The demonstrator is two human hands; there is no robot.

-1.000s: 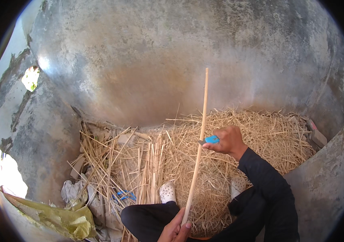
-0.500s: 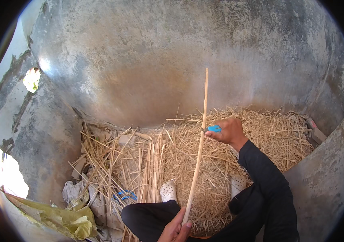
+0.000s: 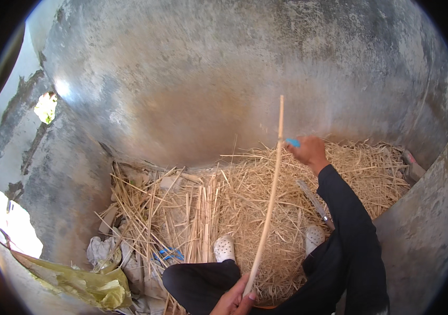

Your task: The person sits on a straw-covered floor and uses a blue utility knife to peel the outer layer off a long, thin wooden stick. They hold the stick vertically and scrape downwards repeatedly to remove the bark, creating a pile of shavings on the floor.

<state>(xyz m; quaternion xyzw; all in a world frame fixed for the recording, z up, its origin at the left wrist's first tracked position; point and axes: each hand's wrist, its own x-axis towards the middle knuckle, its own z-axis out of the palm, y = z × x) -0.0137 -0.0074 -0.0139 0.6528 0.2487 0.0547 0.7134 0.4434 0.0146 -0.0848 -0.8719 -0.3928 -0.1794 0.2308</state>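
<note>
A long, pale, slightly bent strip of wood or bamboo stretches away from me over the straw. My left hand grips its near end at the lower edge of the view. Close to the far end, my right hand is closed on a small blue-handled tool, which meets the strip's right side. Its working edge is too small and blurred to make out. Small flecks hang in the air just left of the strip there.
Loose straw and shavings cover the ground. A long flat knife-like blade lies near my right shoe. Several strips lie at left, beside blue cord and yellowish sheeting. A curved grey wall encloses the spot.
My right hand and the blue tool have moved farther along the strip, away from me. The flat blade by my right shoe, largely hidden before, shows now. The view has shifted slightly.
</note>
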